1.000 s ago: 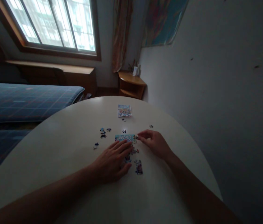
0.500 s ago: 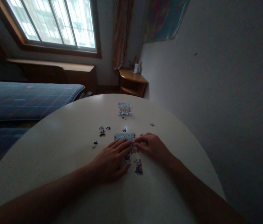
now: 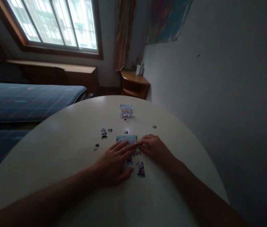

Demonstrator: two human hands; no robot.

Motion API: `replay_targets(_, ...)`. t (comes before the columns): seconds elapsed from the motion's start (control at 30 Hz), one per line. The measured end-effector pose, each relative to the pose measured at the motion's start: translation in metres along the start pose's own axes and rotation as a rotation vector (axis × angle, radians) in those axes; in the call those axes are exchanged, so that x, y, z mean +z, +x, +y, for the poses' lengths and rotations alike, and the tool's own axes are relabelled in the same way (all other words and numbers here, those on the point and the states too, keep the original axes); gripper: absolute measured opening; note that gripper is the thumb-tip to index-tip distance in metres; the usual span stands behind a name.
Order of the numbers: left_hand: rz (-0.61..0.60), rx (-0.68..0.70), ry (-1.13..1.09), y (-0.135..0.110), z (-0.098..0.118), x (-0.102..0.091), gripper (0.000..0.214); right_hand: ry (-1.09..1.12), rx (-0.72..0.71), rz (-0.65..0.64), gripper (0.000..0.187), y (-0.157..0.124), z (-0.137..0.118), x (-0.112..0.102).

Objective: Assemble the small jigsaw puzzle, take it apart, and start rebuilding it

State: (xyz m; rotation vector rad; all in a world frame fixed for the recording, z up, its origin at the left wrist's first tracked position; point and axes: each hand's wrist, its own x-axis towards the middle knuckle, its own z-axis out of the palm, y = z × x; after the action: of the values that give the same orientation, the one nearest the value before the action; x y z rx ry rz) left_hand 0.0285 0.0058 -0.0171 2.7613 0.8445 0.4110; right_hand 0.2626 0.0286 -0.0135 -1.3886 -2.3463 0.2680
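Observation:
A partly joined jigsaw strip [image 3: 126, 138], light blue with lettering, lies on the round white table [image 3: 76, 164]. My left hand [image 3: 113, 164] rests flat on the table with fingers stretched out, its fingertips touching the strip's near edge. My right hand [image 3: 153, 147] has its fingers curled together, pinching at the strip's right end; what it grips is too small to make out. A small joined block of pieces [image 3: 140, 169] lies just below the two hands.
Loose puzzle pieces [image 3: 104, 134] are scattered left of the strip, and one piece [image 3: 154, 126] lies to the right. A small picture card [image 3: 126, 110] sits farther back. A bed [image 3: 26, 101] is left; a wall [image 3: 218, 94] is close on the right.
My right hand moved left from the strip's outer right end to press against it beside my left fingertips. The left hand stayed in place.

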Motion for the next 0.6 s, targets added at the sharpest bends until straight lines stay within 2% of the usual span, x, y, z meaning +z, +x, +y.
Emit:
replay_targets(0.3, -0.038, -0.021, 0.009, 0.001, 0.001, -0.001, 0.066, 0.016, 0.011, -0.009, 0.012, -0.003, 0.009, -0.008)
replay_targets(0.6, -0.040, -0.035, -0.030, 0.001, 0.002, 0.000, 0.068, 0.089, 0.043, 0.009, 0.008, -0.001, 0.007, -0.003)
